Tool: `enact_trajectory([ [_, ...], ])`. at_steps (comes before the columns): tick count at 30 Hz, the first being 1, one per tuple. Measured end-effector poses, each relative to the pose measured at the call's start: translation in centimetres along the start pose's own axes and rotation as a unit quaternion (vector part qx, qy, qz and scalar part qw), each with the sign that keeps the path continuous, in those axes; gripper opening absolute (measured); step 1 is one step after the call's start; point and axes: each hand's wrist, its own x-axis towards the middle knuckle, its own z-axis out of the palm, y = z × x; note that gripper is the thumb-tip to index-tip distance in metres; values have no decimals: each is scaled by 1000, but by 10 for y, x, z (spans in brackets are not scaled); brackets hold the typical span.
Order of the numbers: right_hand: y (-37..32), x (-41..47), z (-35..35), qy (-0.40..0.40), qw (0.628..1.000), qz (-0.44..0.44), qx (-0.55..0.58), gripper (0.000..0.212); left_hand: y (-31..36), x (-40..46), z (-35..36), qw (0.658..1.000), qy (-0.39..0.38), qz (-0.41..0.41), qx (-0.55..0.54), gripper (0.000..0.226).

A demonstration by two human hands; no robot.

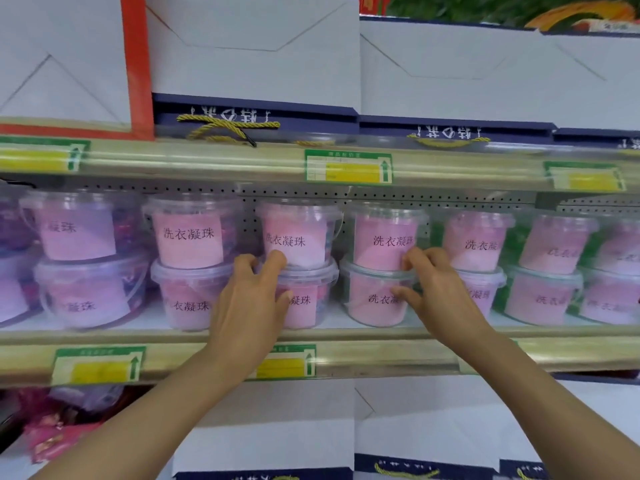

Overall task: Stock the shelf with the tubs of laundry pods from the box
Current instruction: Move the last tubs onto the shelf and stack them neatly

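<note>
Clear tubs of laundry pods with pink labels stand two high along the middle shelf [346, 332]. My left hand [249, 306] reaches into the third stack. Its curled fingertips lie over the lid of the lower tub [308, 306], against the base of the upper tub [298, 233], and its thumb presses the lower tub's front. My right hand [433, 289] holds the neighbouring stack the same way: fingertips at the foot of the upper tub [381, 237], thumb across the lower tub [370, 303]. No box is in view.
More stacked tubs [86, 258] fill the shelf to the left and right [547, 268]. White gift boxes [252, 46] with gold cord handles stand on the shelf above, and others [277, 427] below. Green and yellow price tags [348, 167] line the shelf edges.
</note>
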Motion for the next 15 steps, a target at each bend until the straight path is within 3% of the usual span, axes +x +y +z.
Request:
enact_trajectory([
  [15, 0, -5, 2, 32, 998, -19, -51, 36, -6, -1, -1, 1000, 0, 25, 1, 42],
])
